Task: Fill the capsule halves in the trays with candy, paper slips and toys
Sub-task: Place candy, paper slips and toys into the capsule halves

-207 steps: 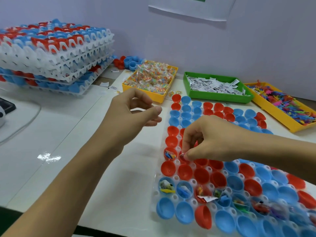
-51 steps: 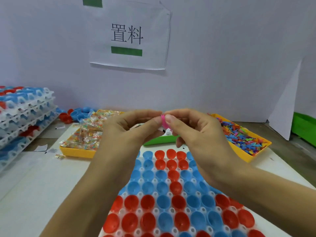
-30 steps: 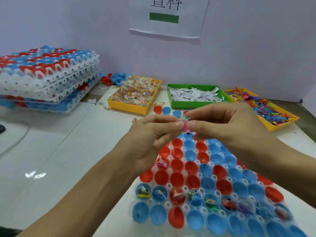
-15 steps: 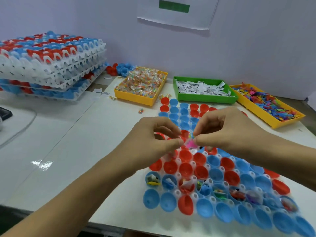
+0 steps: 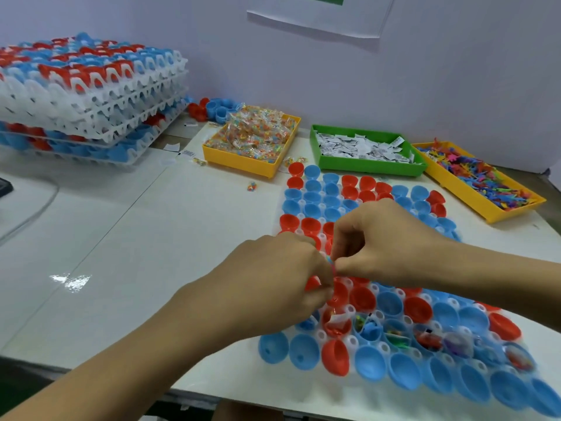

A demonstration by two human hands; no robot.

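A clear tray [image 5: 349,338] of red and blue capsule halves lies on the white table. One near row holds candy, slips and toys; most other halves look empty. My left hand [image 5: 273,287] and my right hand [image 5: 379,238] meet over the tray's left middle. Both pinch one small pink and blue toy [image 5: 331,262] between their fingertips. The yellow candy bin [image 5: 252,165], the green bin of paper slips [image 5: 364,165] and the yellow toy bin [image 5: 485,208] stand behind the tray.
A stack of white trays with capsule halves [image 5: 85,95] stands at the back left. Loose red and blue halves [image 5: 212,107] lie by the wall. A stray candy [image 5: 251,186] lies on the table. A cable [image 5: 30,208] runs at the left edge.
Both hands have come down from chest height towards the tray, still pinching the small toy together. The camera has tilted down and closer to the tray.
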